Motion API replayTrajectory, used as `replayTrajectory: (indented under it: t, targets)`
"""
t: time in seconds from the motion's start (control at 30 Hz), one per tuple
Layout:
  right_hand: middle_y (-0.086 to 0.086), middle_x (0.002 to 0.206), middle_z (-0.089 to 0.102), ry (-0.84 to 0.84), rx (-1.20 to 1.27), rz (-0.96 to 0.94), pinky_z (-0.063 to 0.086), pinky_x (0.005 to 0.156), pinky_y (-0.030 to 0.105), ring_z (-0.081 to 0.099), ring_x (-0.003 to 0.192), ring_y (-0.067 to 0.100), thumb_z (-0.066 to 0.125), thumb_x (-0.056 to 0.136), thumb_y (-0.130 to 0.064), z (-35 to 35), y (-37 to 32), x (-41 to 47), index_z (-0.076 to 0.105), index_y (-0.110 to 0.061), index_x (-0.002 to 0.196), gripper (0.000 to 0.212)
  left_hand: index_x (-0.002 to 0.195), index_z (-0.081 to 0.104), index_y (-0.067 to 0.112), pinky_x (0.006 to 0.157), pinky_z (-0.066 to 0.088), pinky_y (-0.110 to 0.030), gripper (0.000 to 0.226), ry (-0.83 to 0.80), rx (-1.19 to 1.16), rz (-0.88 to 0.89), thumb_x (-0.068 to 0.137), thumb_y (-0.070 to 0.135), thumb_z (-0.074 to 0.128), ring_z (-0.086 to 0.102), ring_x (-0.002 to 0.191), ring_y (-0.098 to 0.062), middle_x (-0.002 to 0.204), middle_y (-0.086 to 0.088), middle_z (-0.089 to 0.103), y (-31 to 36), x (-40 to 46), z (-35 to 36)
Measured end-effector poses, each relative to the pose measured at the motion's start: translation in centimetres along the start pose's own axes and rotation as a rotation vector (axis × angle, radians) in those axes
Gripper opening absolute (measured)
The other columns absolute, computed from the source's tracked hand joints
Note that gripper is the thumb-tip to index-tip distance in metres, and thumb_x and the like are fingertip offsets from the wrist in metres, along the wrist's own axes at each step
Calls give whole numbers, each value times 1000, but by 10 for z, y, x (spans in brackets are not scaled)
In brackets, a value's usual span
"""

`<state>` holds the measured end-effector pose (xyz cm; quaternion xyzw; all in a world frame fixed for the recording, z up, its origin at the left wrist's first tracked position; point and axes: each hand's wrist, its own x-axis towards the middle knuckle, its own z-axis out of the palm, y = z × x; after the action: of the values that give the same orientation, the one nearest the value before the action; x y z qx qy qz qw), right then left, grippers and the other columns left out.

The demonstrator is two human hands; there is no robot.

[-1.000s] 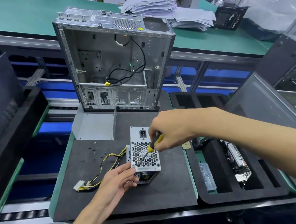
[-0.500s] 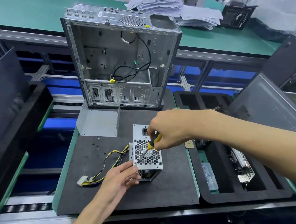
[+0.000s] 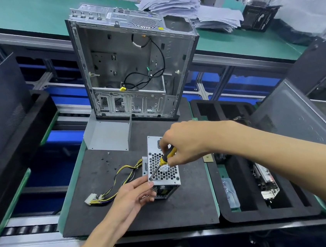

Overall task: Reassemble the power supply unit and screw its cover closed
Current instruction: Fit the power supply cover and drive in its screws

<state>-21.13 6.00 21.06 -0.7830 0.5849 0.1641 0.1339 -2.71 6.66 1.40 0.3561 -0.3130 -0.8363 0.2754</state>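
The silver power supply unit (image 3: 168, 174) stands on the black foam mat (image 3: 111, 213), its honeycomb fan grille facing up. Yellow and black cables (image 3: 121, 175) run from its left side to white connectors (image 3: 92, 199). My right hand (image 3: 182, 143) grips a yellow and black screwdriver (image 3: 166, 156), whose tip rests at the near left corner of the grille face. My left hand (image 3: 134, 195) holds that near left corner of the unit, thumb and fingers against its side.
An empty computer case (image 3: 132, 66) stands upright behind the mat, with a bent grey metal cover (image 3: 107, 136) at its foot. Small screws (image 3: 106, 161) lie loose on the mat. A black foam tray (image 3: 266, 199) with parts sits to the right, dark panels at both sides.
The view has shifted slightly; both hands stay on the unit. The screwdriver remains at the same near left corner.
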Motion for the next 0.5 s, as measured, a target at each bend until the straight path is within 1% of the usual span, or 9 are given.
replayTrajectory:
  t: [0.07,0.1,0.2,0.27,0.4,0.5]
  targets:
    - [-6,87,61,3,5,4,33,54,23,53,82,20,65,90,-42,-1,0,-1,71,-23,104,24,103,77,2,58,57,-25,33,-11,1,-2,72,12,80,67,68,-18,86,-10,74,0,0,-1]
    - [-7,85,59,3,7,5,32,53,22,53,82,20,66,90,-42,-2,0,-1,72,-23,104,24,105,76,2,59,57,-26,35,-8,3,-4,72,13,80,67,68,-19,86,-10,73,0,0,-1]
    - [-11,78,55,-6,7,5,33,54,24,53,83,20,65,91,-42,-1,0,-1,71,-24,104,23,111,71,0,59,57,-25,45,2,6,-9,69,14,81,68,68,-19,85,-9,73,-1,1,-1]
    - [-14,71,49,-11,4,7,32,54,25,53,82,20,65,91,-42,-1,0,-1,71,-24,104,23,111,71,0,60,57,-26,45,-2,7,-9,70,14,82,68,69,-19,85,-10,72,-1,1,-1]
    - [-13,73,50,-17,5,4,38,63,30,54,84,21,65,91,-43,-1,0,-1,71,-24,105,25,109,74,1,59,57,-26,41,-15,7,-13,71,14,81,67,69,-19,85,-10,72,0,1,-1]
    - [-14,72,49,-21,12,-1,38,62,29,53,83,21,65,91,-42,-2,-1,-1,70,-23,106,25,112,72,0,61,57,-25,42,-22,19,-16,73,14,79,67,69,-18,87,-9,73,0,1,-2]
